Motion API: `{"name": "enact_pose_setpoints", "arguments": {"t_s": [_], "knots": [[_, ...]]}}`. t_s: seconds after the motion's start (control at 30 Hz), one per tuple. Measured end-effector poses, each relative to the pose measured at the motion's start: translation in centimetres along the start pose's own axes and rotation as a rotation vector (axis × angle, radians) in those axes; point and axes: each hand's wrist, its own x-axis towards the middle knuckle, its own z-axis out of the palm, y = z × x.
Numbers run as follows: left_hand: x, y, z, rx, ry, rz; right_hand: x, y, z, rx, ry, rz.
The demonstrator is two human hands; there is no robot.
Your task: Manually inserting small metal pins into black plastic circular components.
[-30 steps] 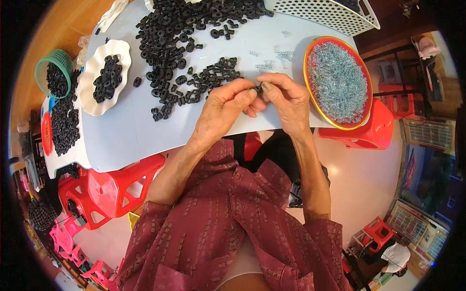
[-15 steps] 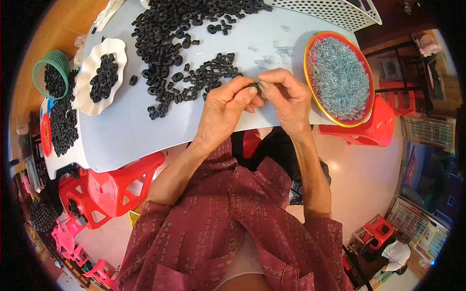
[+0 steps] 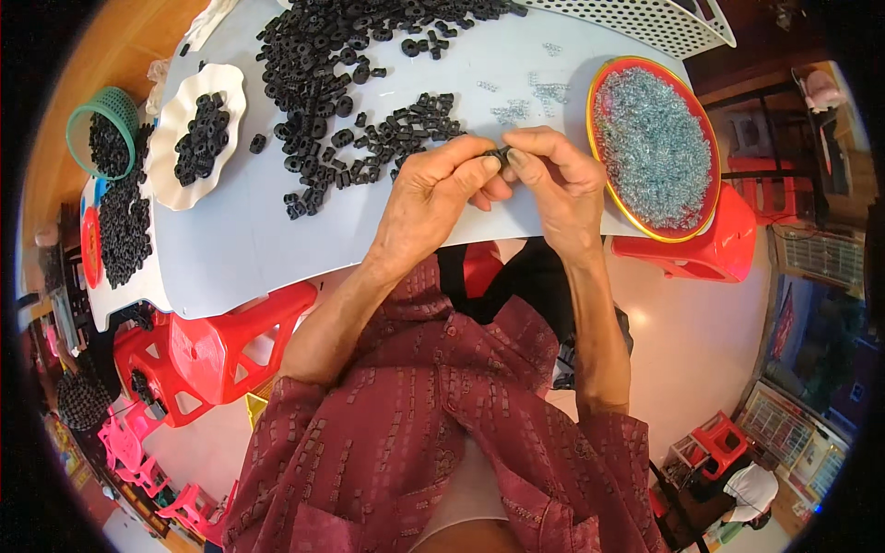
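Observation:
Over the near edge of the light table [image 3: 240, 249], my left hand [image 3: 433, 189] and my right hand [image 3: 558, 184] meet fingertip to fingertip. Between them they pinch a small black plastic part [image 3: 500, 155], mostly covered by the fingers. Just beyond my left hand lies a loose pile of similar black parts [image 3: 406, 129]. A red plate with a yellow rim [image 3: 590, 120], heaped with small silvery springs [image 3: 654, 147], sits to the right of my right hand. A few more loose springs [image 3: 512, 112] lie on the table beyond my fingers.
A white wavy-edged dish [image 3: 166, 189] of black parts stands at the left, beside a tipped green basket [image 3: 78, 147]. A white perforated basket [image 3: 636, 23] is at the far right. Red stools [image 3: 230, 350] stand under the table edge; a person in a white top [image 3: 751, 488] is at lower right.
The view has shifted slightly, so the table items sit a little differently. Both hands keep pinching the black part, which now shows a bit more between the fingertips.

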Motion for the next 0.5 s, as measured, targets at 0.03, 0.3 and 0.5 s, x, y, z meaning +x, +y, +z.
{"name": "enact_pose_setpoints", "arguments": {"t_s": [0.03, 0.3, 0.5], "knots": [[0.1, -0.1, 0.0, 0.001, 0.001, -0.002, 0.0, 0.0, 0.1, -0.016, 0.014, 0.011], [-0.1, 0.5, 0.9, 0.333, 0.09, 0.062, -0.5, -0.5, 0.7, -0.426, 0.124, -0.186], [0.7, 0.0, 1.6, 0.058, 0.074, -0.024, -0.8, -0.5, 0.8, -0.103, 0.201, 0.01]]}}
